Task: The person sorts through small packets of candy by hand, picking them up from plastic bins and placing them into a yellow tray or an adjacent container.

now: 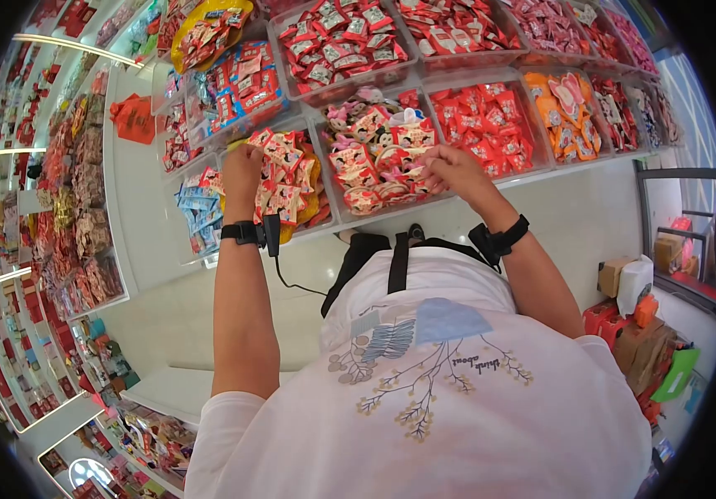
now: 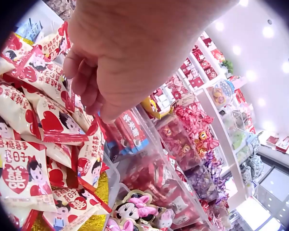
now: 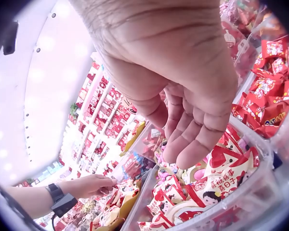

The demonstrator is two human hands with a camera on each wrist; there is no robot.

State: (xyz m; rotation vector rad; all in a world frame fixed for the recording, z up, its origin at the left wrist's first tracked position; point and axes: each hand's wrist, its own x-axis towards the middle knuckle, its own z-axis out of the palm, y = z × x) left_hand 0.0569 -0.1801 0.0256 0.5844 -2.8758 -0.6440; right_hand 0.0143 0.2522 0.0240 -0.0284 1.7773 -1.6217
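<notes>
Nearest, my left hand [image 1: 241,170] pinches a red-and-white candy packet [image 2: 70,98] atop the heaped bin [image 1: 312,224]; the grip is thin, on the wrapper edge only, so the packet could slip or drag neighbours over the rim. Beside it, my right hand [image 1: 449,170] hovers loosely curled and empty over the heart-print packets [image 1: 374,162]. Farther back, full red bins [image 1: 341,37] crowd close, inviting mix-ups.

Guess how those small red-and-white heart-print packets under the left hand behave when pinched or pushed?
The packets look like thin glossy film pouches, so probably light and a bit slippery. Their crimped edges bend where they overlap, so likely floppy rather than stiff. Heaped loose in the clear bin under the left hand, they would probably slide and shift rather than roll.
</notes>
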